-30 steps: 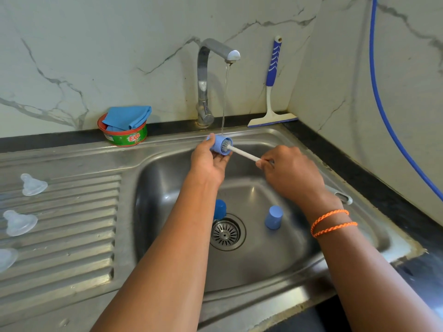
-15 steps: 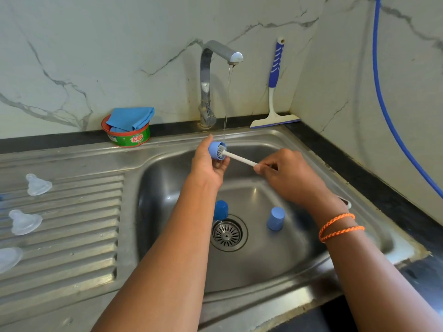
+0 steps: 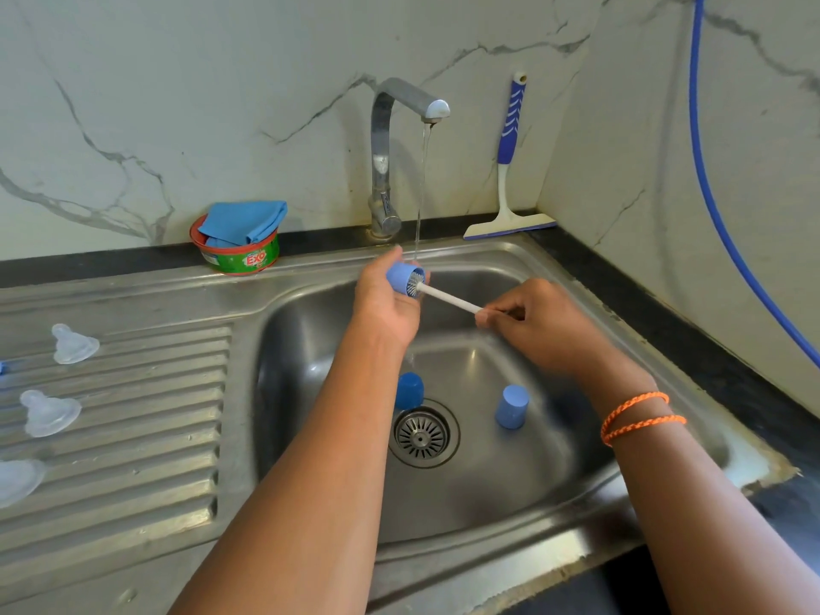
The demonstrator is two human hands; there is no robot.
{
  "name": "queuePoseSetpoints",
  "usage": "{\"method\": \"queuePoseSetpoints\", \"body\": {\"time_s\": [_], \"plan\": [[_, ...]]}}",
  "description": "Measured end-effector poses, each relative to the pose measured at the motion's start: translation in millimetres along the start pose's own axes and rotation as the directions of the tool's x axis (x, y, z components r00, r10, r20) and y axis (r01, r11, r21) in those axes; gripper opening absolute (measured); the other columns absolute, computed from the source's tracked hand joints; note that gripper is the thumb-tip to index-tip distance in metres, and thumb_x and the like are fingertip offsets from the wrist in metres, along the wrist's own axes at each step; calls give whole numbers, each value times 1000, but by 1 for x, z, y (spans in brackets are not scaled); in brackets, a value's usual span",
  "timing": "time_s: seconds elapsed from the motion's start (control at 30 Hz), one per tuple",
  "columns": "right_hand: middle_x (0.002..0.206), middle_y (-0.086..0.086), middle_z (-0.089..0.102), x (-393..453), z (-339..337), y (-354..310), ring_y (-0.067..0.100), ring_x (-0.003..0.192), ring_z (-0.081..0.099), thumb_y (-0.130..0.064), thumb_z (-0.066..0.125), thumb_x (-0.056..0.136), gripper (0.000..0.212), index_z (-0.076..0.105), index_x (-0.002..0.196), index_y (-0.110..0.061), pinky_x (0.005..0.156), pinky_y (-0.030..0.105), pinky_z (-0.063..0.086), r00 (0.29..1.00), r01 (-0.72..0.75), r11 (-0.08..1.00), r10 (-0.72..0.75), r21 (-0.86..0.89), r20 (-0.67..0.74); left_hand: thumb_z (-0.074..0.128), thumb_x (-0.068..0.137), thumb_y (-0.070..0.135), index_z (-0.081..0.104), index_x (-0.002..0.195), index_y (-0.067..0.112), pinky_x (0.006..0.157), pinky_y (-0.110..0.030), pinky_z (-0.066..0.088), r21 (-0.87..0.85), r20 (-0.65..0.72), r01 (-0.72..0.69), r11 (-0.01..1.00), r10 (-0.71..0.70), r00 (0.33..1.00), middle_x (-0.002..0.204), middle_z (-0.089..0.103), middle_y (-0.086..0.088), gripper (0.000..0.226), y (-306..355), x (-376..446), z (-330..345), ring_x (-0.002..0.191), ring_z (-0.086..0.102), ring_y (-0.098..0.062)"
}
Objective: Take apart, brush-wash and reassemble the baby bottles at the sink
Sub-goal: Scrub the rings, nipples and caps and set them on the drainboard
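Observation:
My left hand grips a small blue bottle cap under the running stream from the tap. My right hand holds the white handle of a bottle brush, whose bristles sit inside the cap's mouth. Two more blue caps lie in the sink basin: a darker one beside the drain and a lighter one to its right. Three clear silicone teats rest on the ribbed drainboard at left.
A green and red soap tub with a blue cloth on top stands behind the drainboard. A blue-handled squeegee leans in the back corner. A blue hose runs down the right wall.
The brush has moved slightly in the cap, and both hands stay under the stream. My head has shifted a little, so the scene sits slightly further right.

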State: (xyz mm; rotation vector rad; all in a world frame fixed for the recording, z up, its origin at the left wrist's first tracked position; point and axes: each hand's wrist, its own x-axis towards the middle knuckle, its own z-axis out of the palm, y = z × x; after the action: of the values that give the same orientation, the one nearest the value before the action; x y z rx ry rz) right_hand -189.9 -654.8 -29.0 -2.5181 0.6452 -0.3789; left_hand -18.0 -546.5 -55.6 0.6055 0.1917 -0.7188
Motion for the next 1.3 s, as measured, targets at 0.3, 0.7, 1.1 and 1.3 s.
{"method": "queuePoseSetpoints", "body": {"time_s": [0.3,0.7,1.1,1.3], "plan": [[67,-6,62,-1,8,-6,8,62,55,-31,66,104,25,82,86,-21,57,22,40,997,-75,997,75,2,33,51,101,-3,54,103,0,73,-37,54,-93,-62,-31,995,26,998,97,51,-14,5,2,-1,3,76,56,-25],[66,-1,62,-8,-4,-12,21,62,57,-32,63,103,29,78,82,-21,57,30,44,972,-132,978,160,161,-173,83,77,-8,53,137,14,65,-18,59,725,194,-377,577,353,915,120,66,-4,70,-13,5,-5,90,66,-7],[66,5,65,-11,-7,-6,28,63,58,-34,68,99,24,82,83,-22,58,35,45,974,-90,994,102,66,-202,84,75,-8,71,128,12,84,-26,60,807,328,-432,403,302,895,108,72,3,58,-13,-2,-7,95,70,-12],[70,7,69,-11,-13,-6,30,65,60,-34,68,97,24,82,81,-22,60,40,52,978,-76,993,92,91,-187,84,77,-6,70,128,11,78,-17,56,783,300,-453,426,379,875,114,72,1,56,-6,1,-8,96,67,-8]]}}
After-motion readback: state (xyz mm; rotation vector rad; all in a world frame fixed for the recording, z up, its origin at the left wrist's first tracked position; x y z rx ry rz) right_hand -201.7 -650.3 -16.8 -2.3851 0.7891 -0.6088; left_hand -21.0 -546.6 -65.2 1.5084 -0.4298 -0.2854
